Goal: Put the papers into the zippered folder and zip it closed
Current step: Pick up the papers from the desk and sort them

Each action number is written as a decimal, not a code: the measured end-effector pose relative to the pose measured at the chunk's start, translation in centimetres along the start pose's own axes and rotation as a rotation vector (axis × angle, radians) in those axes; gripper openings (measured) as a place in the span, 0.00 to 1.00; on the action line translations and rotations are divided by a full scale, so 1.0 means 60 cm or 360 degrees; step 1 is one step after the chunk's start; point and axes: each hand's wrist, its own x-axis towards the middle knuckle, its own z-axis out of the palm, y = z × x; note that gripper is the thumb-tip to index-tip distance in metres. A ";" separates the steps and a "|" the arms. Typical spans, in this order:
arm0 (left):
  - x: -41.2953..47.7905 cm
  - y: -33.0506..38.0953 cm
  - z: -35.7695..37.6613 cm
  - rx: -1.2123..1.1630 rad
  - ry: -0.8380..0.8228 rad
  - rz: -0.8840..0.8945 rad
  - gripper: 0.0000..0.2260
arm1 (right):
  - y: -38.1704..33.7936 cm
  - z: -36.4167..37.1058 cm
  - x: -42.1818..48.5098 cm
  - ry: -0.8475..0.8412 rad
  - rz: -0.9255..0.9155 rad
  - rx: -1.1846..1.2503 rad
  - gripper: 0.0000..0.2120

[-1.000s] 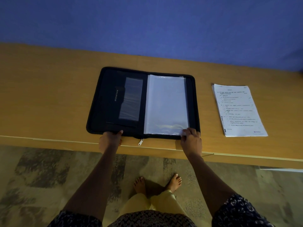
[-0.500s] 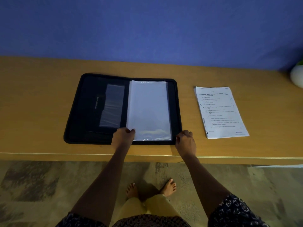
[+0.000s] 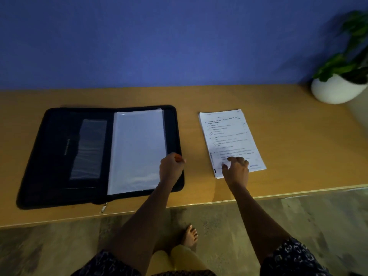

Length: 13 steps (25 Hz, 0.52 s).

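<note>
Right hand (image 3: 236, 169) moved onto papers (image 3: 229, 134), long axis toward wall (image 3: 159, 46)

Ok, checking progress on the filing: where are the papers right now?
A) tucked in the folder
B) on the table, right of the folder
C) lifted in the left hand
B: the papers lie flat on the table right of the open folder, right hand resting on them.

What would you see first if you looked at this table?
A big black zippered folder lies open on the left of the wooden table. Right of it sits a stack of printed papers, with the right hand touching its near end and the left hand at the folder's right edge. A potted plant stands in the far right corner.
</note>
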 end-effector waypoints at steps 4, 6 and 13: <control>0.028 0.070 0.078 -0.0164 -0.0159 -0.0155 0.18 | 0.067 -0.040 0.074 -0.0010 0.0270 0.0009 0.28; 0.041 0.101 0.112 -0.0182 -0.0190 -0.0244 0.19 | 0.091 -0.055 0.112 -0.0058 0.0364 0.0036 0.32; 0.077 0.161 0.173 -0.0165 -0.0058 -0.0370 0.14 | 0.117 -0.070 0.202 -0.0156 0.0367 0.0096 0.35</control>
